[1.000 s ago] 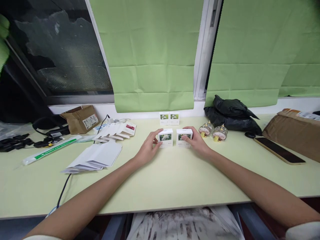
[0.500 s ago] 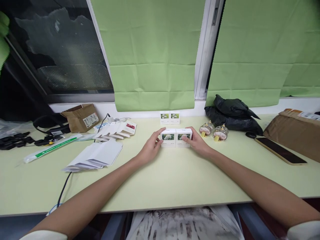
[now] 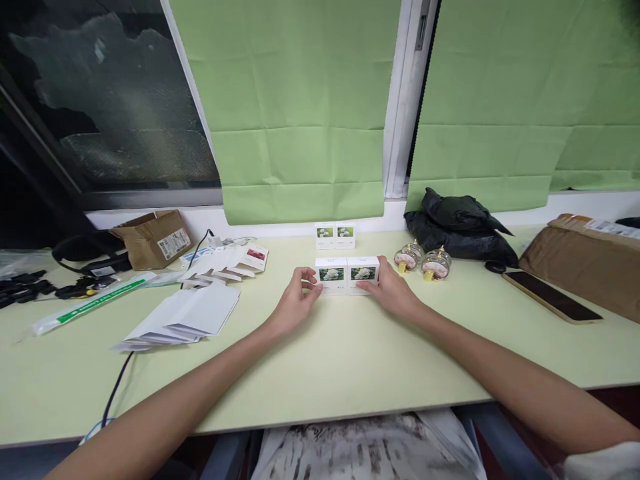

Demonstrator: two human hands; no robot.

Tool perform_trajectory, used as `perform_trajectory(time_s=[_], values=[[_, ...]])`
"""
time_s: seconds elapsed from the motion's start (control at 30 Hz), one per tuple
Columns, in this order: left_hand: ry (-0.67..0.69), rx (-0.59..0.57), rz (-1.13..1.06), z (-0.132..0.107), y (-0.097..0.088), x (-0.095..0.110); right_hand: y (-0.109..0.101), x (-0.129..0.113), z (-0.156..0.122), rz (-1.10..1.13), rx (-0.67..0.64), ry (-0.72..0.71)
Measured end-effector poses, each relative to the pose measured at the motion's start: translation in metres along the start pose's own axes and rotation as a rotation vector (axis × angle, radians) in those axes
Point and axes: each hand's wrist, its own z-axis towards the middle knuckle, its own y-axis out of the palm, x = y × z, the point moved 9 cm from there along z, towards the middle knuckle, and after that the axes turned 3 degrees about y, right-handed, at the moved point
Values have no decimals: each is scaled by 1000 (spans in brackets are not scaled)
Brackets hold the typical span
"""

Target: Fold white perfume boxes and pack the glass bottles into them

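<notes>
Two small white boxes stand upright side by side on the table, touching: the left box (image 3: 331, 275) and the right box (image 3: 363, 274). Each has a picture of white flowers on its front. My right hand (image 3: 395, 291) grips the right box, thumb on its front face and fingers round its right side, partly hidden. My left hand (image 3: 296, 301) is at the left box's side, fingers bent and apart, the thumb tip close to its lower corner; whether it touches I cannot tell. Behind them stands another pair of white boxes (image 3: 335, 237) with flower pictures.
Flattened white cartons (image 3: 193, 312) and a fanned stack (image 3: 225, 261) lie at left, near a brown cardboard box (image 3: 155, 240) and a black cable (image 3: 117, 390). At right are ornate glass jars (image 3: 436, 264), black plastic bags (image 3: 460, 230), a phone (image 3: 550, 297) and a large carton (image 3: 590, 263).
My left hand's fingers have drawn back from the left box's top edge and side. My right hand still holds the right box. The view has shifted slightly.
</notes>
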Motion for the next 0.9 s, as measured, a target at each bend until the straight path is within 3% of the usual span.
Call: perform_trajectory(time_s=[0.37, 0.77, 0.9], values=[[-32, 5, -15, 3, 4, -4, 7, 13, 2, 143, 50, 65], [-133, -30, -176, 3, 18, -19, 37, 17, 9, 455, 60, 53], [-140, 17, -237, 15, 22, -25, 43, 20, 23, 520, 41, 52]])
